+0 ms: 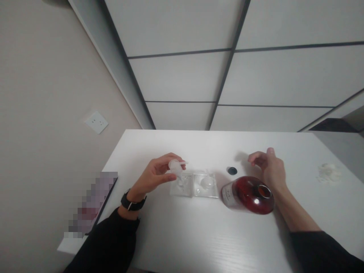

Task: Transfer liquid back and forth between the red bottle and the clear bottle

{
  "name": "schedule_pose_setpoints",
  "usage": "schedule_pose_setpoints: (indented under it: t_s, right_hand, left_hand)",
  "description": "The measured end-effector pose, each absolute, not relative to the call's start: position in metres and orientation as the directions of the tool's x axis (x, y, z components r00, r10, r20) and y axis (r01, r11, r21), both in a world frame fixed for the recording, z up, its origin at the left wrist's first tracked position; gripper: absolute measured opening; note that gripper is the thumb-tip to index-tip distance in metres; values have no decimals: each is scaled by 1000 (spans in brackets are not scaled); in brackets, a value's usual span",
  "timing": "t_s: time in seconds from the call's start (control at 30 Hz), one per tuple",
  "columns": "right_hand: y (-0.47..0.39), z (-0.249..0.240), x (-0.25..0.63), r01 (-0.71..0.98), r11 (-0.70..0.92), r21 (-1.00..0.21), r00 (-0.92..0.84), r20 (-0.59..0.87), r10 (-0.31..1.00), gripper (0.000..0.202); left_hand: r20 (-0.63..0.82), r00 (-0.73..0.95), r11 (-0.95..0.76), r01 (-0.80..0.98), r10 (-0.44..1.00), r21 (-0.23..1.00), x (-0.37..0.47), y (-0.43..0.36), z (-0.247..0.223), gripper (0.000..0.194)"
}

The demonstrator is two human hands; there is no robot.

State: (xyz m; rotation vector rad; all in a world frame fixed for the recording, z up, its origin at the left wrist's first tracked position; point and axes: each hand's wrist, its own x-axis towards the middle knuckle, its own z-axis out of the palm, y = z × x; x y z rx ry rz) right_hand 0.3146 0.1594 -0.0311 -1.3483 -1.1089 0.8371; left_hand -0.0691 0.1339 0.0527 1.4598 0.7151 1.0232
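My left hand [159,172] pinches a small translucent white plastic piece, cup-shaped with a thin stem [175,167], above a clear plastic case. The case [192,194] has two square sections side by side; a round clear piece [207,182] lies in the right one. To the right, a dark red see-through bottle [251,195] with a white label stands uncapped, its round mouth showing. Just beyond the bottle, my right hand [269,165] is raised over the table, fingers loosely curled and thumb apart. Nothing shows in it. A small dark round cap [232,171] lies between the hands.
The white table [176,235] reaches back to white panelled doors [182,79]. On its left edge lies a dark-edged flat thing [101,201], mostly blurred out. A whitish smudge or clear object [329,173] is at the far right. A wall socket [97,122] is at left.
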Motion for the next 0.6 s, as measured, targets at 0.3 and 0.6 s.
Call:
schedule_pose_setpoints:
  t_s: [0.3, 0.6]
  right_hand:
    - [158, -30, 314, 131, 59, -990, 299, 96, 950, 75]
    - [159, -30, 313, 153, 57, -987, 305, 102, 947, 76]
  left_hand:
    - [212, 404, -157, -164, 890, 974, -68, 130, 58, 34]
    - [238, 433, -168, -193, 869, 967, -66, 130, 59, 34]
